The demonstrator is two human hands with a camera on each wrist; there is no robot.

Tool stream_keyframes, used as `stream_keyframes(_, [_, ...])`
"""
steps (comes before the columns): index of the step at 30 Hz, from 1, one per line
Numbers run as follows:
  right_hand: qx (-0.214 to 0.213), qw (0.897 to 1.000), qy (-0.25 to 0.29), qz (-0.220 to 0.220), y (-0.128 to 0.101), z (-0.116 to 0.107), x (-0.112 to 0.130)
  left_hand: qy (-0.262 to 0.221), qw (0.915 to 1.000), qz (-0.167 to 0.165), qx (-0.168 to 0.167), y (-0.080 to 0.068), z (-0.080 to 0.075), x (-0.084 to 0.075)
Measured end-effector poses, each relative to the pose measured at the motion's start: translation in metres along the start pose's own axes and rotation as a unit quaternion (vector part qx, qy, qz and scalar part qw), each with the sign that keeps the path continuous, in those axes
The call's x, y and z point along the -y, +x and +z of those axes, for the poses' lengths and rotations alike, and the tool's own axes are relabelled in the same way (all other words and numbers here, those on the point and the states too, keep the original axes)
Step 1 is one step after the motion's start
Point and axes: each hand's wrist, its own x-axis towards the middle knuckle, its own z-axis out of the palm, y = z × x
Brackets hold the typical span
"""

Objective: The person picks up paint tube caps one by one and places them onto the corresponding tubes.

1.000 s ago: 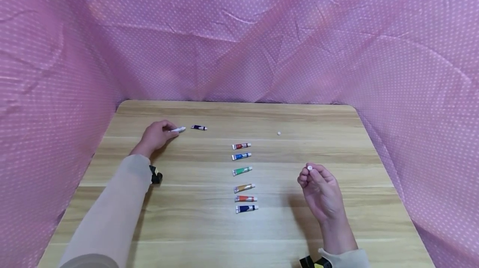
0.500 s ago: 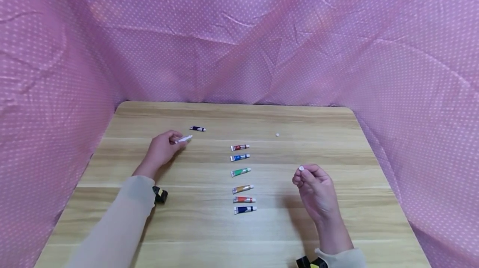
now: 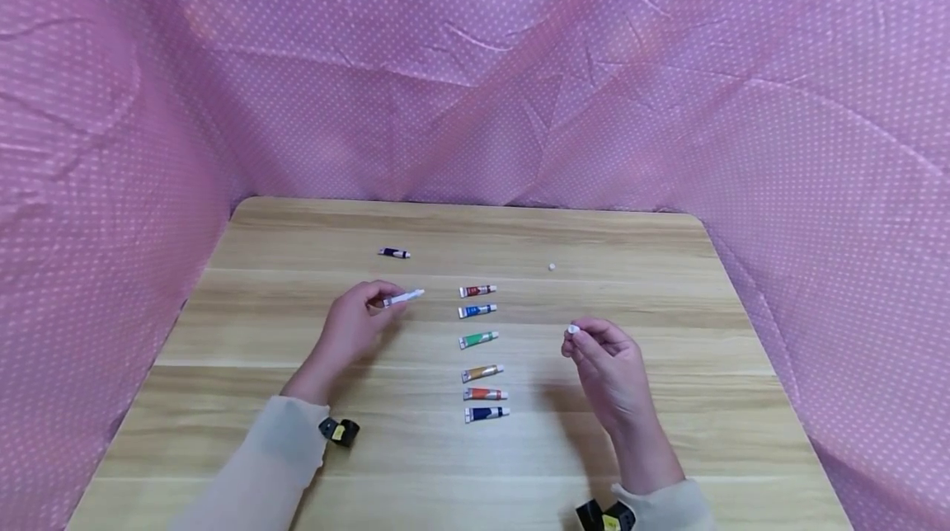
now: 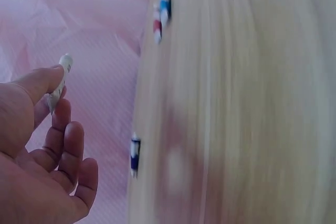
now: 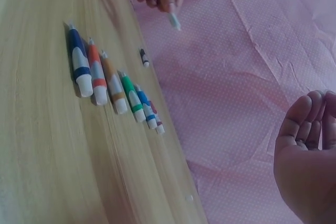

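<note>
My left hand (image 3: 355,323) pinches a white paint tube (image 3: 403,298) between thumb and forefinger, held above the table left of the tube column. The left wrist view shows the same white tube (image 4: 62,80) tilted upward, its other fingers loosely curled below. On the right, my right hand (image 3: 612,366) pinches a small white cap (image 3: 573,330) between thumb and fingertips. That cap is hidden in the right wrist view, where the hand (image 5: 307,156) appears at the right edge. Between the hands lie a red tube (image 3: 477,291), a blue tube (image 3: 477,311) and a green tube (image 3: 478,340).
Nearer me in the column are an ochre tube (image 3: 482,373), an orange tube (image 3: 486,393) and a dark blue tube (image 3: 486,414). A dark tube (image 3: 394,253) lies at the back left. Another small white cap (image 3: 552,266) sits back right. Pink dotted cloth (image 3: 475,69) surrounds the wooden table (image 3: 416,465).
My left hand has carried the white tube from the back left toward the middle and nearer me. My right hand, still pinching the cap, has shifted left. The tubes on the table stay put.
</note>
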Motion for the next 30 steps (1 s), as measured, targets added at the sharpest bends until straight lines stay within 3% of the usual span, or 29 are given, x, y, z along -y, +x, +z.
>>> stream_keyframes(6, [-0.02, 0.998, -0.061, 0.017, 0.005, 0.01, -0.008, -0.004, 0.9996, -0.02, 0.018, -0.019, 0.015, -0.02])
stream_keyframes(9, [-0.045, 0.992, -0.111, 0.034, 0.007, 0.016, -0.012, 0.005, 0.9997, -0.014, 0.02, -0.027, 0.026, -0.029])
stream_keyframes(17, [-0.096, 0.961, -0.245, 0.088, 0.012, 0.027, -0.028, 0.001, 0.9998, 0.009, 0.017, -0.041, 0.056, -0.043])
stream_keyframes(20, [-0.089, 0.951, -0.276, 0.105, 0.014, 0.031, -0.034, -0.006, 0.9997, 0.019, 0.016, -0.047, 0.061, -0.048])
stream_keyframes(27, [-0.071, 0.918, -0.364, 0.139, 0.012, 0.042, -0.042, -0.004, 0.9991, 0.035, 0.022, -0.062, 0.066, -0.06])
stream_keyframes(30, [-0.063, 0.91, -0.386, 0.139, 0.011, 0.045, -0.045, -0.006, 0.999, 0.034, 0.027, -0.066, 0.067, -0.063])
